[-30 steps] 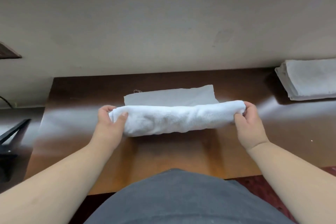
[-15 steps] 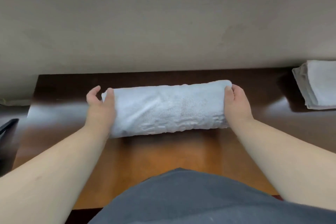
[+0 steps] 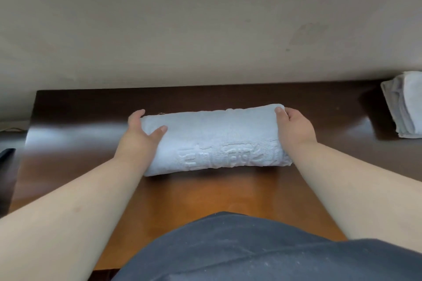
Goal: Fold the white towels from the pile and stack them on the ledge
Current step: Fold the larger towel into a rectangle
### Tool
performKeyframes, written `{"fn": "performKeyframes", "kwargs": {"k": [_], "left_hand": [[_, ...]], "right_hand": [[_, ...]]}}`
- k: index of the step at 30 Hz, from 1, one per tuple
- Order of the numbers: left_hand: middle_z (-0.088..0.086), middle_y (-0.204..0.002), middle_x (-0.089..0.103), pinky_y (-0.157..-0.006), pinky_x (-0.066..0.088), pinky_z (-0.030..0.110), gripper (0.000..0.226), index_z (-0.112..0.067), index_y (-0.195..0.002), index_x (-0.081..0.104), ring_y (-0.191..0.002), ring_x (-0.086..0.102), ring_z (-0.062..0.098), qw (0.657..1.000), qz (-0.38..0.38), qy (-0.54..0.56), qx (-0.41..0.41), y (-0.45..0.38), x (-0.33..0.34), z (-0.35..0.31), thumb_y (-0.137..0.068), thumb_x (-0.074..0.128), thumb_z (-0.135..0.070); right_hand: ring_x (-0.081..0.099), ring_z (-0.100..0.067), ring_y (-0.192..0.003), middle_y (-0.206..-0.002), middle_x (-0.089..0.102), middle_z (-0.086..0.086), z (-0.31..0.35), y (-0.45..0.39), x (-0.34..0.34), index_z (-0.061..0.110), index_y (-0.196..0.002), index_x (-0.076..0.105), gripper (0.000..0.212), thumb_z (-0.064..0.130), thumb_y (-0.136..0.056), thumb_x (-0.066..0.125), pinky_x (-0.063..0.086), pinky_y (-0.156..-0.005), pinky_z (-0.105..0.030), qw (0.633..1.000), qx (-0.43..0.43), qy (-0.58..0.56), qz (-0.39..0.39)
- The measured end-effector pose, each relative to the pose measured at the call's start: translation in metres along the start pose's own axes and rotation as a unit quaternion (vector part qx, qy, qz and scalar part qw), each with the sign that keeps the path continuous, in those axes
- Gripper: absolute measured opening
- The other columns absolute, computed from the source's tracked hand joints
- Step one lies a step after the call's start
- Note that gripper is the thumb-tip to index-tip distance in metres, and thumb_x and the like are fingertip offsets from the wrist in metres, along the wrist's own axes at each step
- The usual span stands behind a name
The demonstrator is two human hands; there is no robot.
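Note:
A white towel, folded into a long thick band with raised lettering along its near edge, lies flat on the dark wooden ledge. My left hand grips its left end, thumb on top and fingers round the far edge. My right hand grips the right end, thumb on the far corner. A stack of folded white towels sits at the ledge's far right, partly cut off by the frame.
A pale wall rises directly behind the ledge. The ledge's left end drops off, with a dark object below it. My grey-clad body fills the bottom of the view.
The near part of the towel was carried over onto the far part, so the flat layer behind is now covered. Both hands moved away from me with it, and the towel lies flatter.

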State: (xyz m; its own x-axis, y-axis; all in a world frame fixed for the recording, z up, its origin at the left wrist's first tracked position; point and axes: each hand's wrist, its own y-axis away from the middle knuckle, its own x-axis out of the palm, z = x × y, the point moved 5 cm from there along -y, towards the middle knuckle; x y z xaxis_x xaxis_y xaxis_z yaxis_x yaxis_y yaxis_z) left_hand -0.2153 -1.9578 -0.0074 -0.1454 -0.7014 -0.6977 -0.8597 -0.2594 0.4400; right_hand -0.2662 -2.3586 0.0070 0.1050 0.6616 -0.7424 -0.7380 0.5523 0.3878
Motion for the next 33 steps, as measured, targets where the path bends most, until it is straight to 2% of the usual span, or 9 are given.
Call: {"fn": "performKeyframes", "kwargs": {"k": [6,10,14,18,21,24,28,31,33], "left_hand": [[-0.004,-0.121,0.051,-0.082,0.042,0.033,0.093,-0.048,-0.137,0.020,-0.097,0.054,0.020,0.997,-0.024,0.076,-0.001,0.028,-0.006,0.008,-0.062,0.070,-0.071],[-0.004,-0.115,0.053,-0.076,0.044,0.035,0.080,-0.055,-0.134,0.020,-0.090,0.057,0.023,0.998,-0.025,0.032,0.053,0.026,0.004,-0.010,-0.075,0.074,-0.057],[0.003,-0.137,0.054,-0.079,0.045,0.037,0.078,-0.057,-0.134,0.015,-0.105,0.061,0.030,0.997,-0.031,0.008,0.066,0.010,0.008,-0.028,-0.081,0.072,-0.055],[0.002,-0.151,0.038,-0.101,0.040,0.041,0.085,-0.045,-0.146,0.019,-0.130,0.046,0.027,0.996,-0.070,-0.014,0.058,0.012,0.006,-0.036,-0.083,0.075,-0.043],[0.003,-0.158,0.031,-0.113,0.026,0.038,0.068,-0.029,-0.149,0.035,-0.141,0.031,0.024,0.928,-0.143,-0.233,0.253,0.040,0.008,-0.088,-0.087,0.059,-0.044],[0.008,-0.158,0.033,-0.118,0.019,0.047,0.062,-0.022,-0.150,0.038,-0.145,0.025,0.029,0.783,0.005,-0.294,0.548,0.112,0.068,-0.117,-0.094,0.034,-0.048],[0.002,-0.165,-0.013,-0.117,-0.009,0.055,0.069,-0.034,-0.154,-0.013,-0.151,-0.014,0.025,0.773,0.159,-0.425,0.444,0.105,0.109,-0.099,-0.094,0.007,-0.062],[0.000,-0.164,-0.017,-0.117,-0.008,0.059,0.068,-0.038,-0.152,-0.017,-0.150,-0.017,0.025,0.756,0.171,-0.439,0.454,0.091,0.112,-0.102,-0.094,0.003,-0.066],[-0.001,-0.164,-0.016,-0.117,-0.008,0.059,0.068,-0.040,-0.152,-0.015,-0.150,-0.017,0.025,0.752,0.171,-0.439,0.462,0.090,0.115,-0.103,-0.092,0.000,-0.068]], "right_hand": [[0.060,0.016,-0.076,-0.097,0.060,0.027,-0.026,0.047,-0.007,0.041,-0.120,0.047,0.064,0.077,-0.068,0.058,0.038,-0.058,-0.005,0.992,0.037,-0.117,-0.011],[0.054,-0.007,-0.087,-0.093,0.053,0.027,-0.034,0.044,0.002,0.029,-0.132,0.048,0.064,0.066,-0.081,0.061,0.038,-0.070,-0.022,0.998,0.043,-0.044,-0.014],[0.051,-0.015,-0.095,-0.111,0.050,0.014,-0.028,0.038,0.005,0.029,-0.138,0.040,0.065,0.063,-0.086,0.057,0.038,-0.082,-0.031,0.998,0.045,-0.042,-0.015],[0.054,-0.018,-0.095,-0.119,0.054,0.010,-0.033,0.044,0.008,0.031,-0.141,0.036,0.060,0.059,-0.091,0.054,0.040,-0.082,-0.032,0.996,0.056,-0.061,-0.021],[0.051,-0.018,-0.096,-0.127,0.056,0.006,-0.034,0.045,0.012,0.030,-0.142,0.035,0.058,0.055,-0.094,0.053,0.037,-0.083,-0.032,0.994,0.065,-0.086,-0.025],[0.057,-0.026,-0.107,-0.136,0.055,0.000,-0.029,0.048,0.014,0.028,-0.145,0.032,0.057,0.052,-0.096,0.051,0.038,-0.084,-0.033,0.993,0.083,-0.080,-0.016],[0.041,-0.028,-0.134,-0.155,0.034,-0.003,-0.008,0.053,0.004,0.030,-0.152,0.029,0.061,0.035,-0.097,0.056,0.036,-0.102,-0.042,0.996,0.022,0.051,-0.076],[0.023,-0.023,-0.145,-0.163,0.021,0.000,0.038,0.062,0.006,0.032,-0.152,0.031,0.069,0.011,-0.090,0.053,0.024,-0.113,-0.044,0.961,-0.161,0.198,-0.106],[0.015,-0.022,-0.151,-0.163,0.024,0.001,0.060,0.073,0.025,0.030,-0.150,0.038,0.062,0.018,-0.091,0.049,0.013,-0.119,-0.047,0.931,-0.273,0.237,-0.046]]}}
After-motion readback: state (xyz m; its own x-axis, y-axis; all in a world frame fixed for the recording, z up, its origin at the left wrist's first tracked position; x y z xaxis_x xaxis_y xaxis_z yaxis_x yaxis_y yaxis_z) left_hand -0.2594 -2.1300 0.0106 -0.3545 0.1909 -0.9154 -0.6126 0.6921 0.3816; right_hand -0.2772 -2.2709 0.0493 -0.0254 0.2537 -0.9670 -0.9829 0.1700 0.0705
